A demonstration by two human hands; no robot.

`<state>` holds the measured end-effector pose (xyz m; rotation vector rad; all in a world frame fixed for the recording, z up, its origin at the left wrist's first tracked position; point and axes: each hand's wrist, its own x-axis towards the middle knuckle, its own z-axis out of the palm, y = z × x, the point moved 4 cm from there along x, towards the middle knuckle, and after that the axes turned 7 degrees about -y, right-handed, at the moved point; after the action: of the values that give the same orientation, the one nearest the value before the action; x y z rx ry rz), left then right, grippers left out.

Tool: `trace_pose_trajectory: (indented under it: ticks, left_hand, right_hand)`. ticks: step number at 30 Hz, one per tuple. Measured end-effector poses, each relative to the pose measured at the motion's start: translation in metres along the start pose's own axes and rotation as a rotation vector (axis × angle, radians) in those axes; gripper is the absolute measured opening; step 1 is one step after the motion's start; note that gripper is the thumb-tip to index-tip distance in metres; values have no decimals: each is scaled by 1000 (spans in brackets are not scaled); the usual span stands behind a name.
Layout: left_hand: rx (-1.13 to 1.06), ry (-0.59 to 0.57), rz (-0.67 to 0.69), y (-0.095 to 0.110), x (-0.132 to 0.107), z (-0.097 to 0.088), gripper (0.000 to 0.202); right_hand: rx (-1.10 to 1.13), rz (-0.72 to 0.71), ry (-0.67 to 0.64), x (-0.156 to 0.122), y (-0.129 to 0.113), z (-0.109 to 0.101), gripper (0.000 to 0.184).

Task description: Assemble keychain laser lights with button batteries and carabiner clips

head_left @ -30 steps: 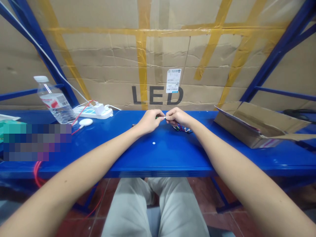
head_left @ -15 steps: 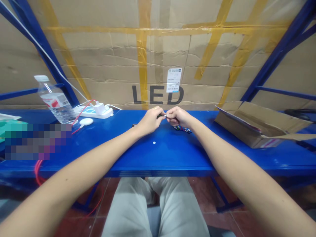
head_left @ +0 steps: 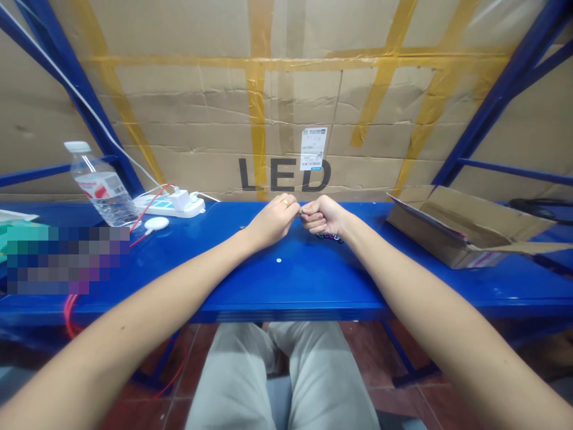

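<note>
My left hand (head_left: 274,220) and my right hand (head_left: 323,215) meet above the middle of the blue bench (head_left: 290,280), fingertips touching. Both are closed in a pinch on one small part between them; it is too small to name. A ring shows on a left finger. Just beyond my right wrist a bunch of small coloured pieces (head_left: 330,237) lies on the bench, partly hidden by the hand. A tiny white dot (head_left: 279,260) lies on the bench in front of my left wrist.
A water bottle (head_left: 101,188), a white power strip with a plugged charger (head_left: 172,203) and a white puck on a red wire (head_left: 156,224) stand at the left. An open cardboard box (head_left: 465,230) lies at the right. A taped cardboard wall marked LED (head_left: 286,174) closes the back.
Both hands have lifted slightly and turned inward; my right hand has curled into a tighter fist. The small white piece seen between the fingertips before is now hidden.
</note>
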<state>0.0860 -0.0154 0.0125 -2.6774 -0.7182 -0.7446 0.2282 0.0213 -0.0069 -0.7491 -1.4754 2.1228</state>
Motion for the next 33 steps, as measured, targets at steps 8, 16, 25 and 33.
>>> trace_pose_trajectory:
  ticks: [8,16,25,33]
  left_hand:
    - [-323,30,-235,-4,3,-5,16]
    - [-406,-8,-264,-7,0,-1,11]
    - [-342,1,-223,-7,0,2,14]
    - [-409,67,-415,-27,-2,1,9]
  right_hand:
    - [-423,-227,138,-12,-19,2,13]
    - [-556,-225,226,-6,-13,3,13]
    - [-481,-166,200,-6,-10,5,11]
    - [-926,-88,427,-28,-32,-18,23]
